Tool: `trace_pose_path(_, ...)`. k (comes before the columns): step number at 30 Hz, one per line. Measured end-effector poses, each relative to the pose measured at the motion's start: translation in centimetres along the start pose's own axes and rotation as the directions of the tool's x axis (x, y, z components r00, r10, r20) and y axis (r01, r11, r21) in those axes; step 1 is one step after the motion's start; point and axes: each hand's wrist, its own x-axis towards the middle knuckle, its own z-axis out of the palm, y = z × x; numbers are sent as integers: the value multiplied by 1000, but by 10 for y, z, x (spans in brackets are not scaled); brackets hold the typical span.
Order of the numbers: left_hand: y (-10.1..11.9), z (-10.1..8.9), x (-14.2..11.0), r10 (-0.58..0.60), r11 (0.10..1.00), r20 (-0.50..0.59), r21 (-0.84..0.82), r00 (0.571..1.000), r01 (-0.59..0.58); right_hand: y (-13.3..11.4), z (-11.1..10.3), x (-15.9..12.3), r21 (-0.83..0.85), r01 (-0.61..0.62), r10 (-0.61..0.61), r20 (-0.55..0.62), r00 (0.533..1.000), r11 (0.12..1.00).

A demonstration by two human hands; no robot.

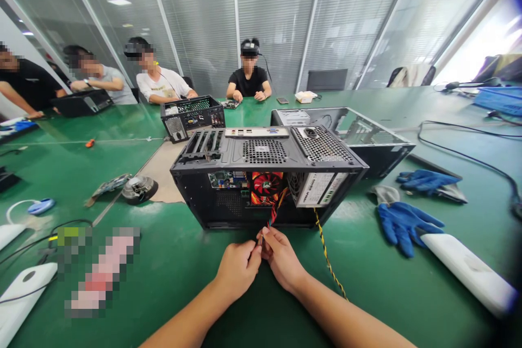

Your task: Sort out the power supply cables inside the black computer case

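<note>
In front of me a black computer case (196, 187) lies with its open side toward me and its rear panel facing up. Inside show a red and black fan (266, 184), part of a motherboard (224, 178) and a silver power supply (320, 190). A bundle of coloured power cables (273, 216) runs out of the case to my fingers. My left hand (238, 265) and my right hand (282, 258) are closed on its end, their fingertips touching; the connector is mostly hidden. A yellow and black twisted cable (324, 250) hangs down beside my right hand.
Behind stands another open case (383, 147). Blue gloves (402, 223) and a white power strip (468, 269) lie at right. A round cooler (139, 189), cardboard (163, 168) and another white strip (26, 299) are at left. Several people sit across the green table (134, 255).
</note>
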Motion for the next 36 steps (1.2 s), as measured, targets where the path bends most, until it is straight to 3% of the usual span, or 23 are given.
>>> trace_pose_path(3, 1, 3, 2, -135, 922, 164, -341, 977, 184, -1, 1, -1, -5, -7, 7, 11, 1000, 1000)
trace_pose_path(6, 3, 4, 3, -207, 743, 304, -570, 930, 352, -1, 1, -2, -9, -1, 2, 24, 1000, 1000)
trace_pose_path(8, 4, 3, 2, -213, 610, 351, -681, 912, 404, -1, 1, -2, -19, -4, 5, 24, 1000, 1000)
trace_pose_path(13, 1, -1, 3, -128, 337, 471, -807, 873, 485, -1, -1, -2, -36, -2, 4, 61, 998, 999)
trace_pose_path(17, -3, -1, 5, -89, 230, 549, -801, 831, 553, -1, -1, -3, -24, -4, 6, 77, 997, 1000)
trace_pose_path(20, -1, 1, 5, -131, 264, 538, -791, 833, 552, -1, 0, -5, -21, -63, 65, 113, 991, 998)
trace_pose_path(24, 5, 4, 5, -153, 366, 470, -790, 869, 492, -1, 1, -7, -5, -86, 86, 132, 987, 996)
trace_pose_path(27, 6, 6, 4, -210, 560, 368, -714, 906, 420, -2, 3, -6, -11, -49, 49, 76, 996, 999)
trace_pose_path(31, 5, 6, 3, -186, 890, 146, -394, 972, 230, -5, 4, -5, -20, -18, 17, -3, 1000, 1000)
trace_pose_path(34, 4, 6, 2, -94, 964, 57, -245, 994, 105, -7, 3, -5, -22, -29, 29, -4, 1000, 999)
trace_pose_path(36, 4, 6, 2, -105, 953, 69, -279, 992, 121, -6, 2, -5, -11, -35, 35, 6, 999, 999)
